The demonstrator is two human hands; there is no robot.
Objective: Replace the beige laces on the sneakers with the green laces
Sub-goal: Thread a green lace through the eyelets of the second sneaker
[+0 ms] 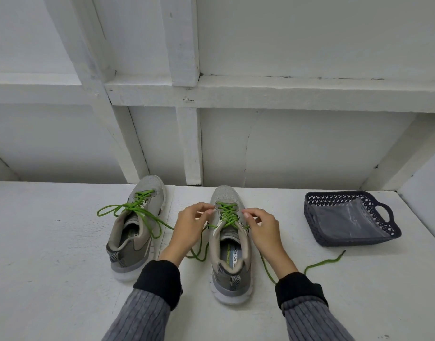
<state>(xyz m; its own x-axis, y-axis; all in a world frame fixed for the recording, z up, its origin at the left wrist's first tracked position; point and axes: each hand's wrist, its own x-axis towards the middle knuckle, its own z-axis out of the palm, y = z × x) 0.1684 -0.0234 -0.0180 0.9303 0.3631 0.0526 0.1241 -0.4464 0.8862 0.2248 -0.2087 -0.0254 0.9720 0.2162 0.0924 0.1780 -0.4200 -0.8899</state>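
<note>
In the head view, two grey sneakers are set side by side on a white surface [51, 267]. The right sneaker [230, 244] is flanked by both hands: the left hand [190, 226] and right hand [262, 230] are curled at its green lace [227, 215], apparently pinching it. The left sneaker [136, 230] is laced green already. A dark basket [383, 238] lies to the right.

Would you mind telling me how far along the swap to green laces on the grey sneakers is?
Done: the left grey sneaker carries a green lace, tied in a bow. In hand: the left hand and right hand pinch at the lacing of the right grey sneaker, already threaded with its green lace. Left: its loose ends lie untied. No beige laces are visible.
</note>
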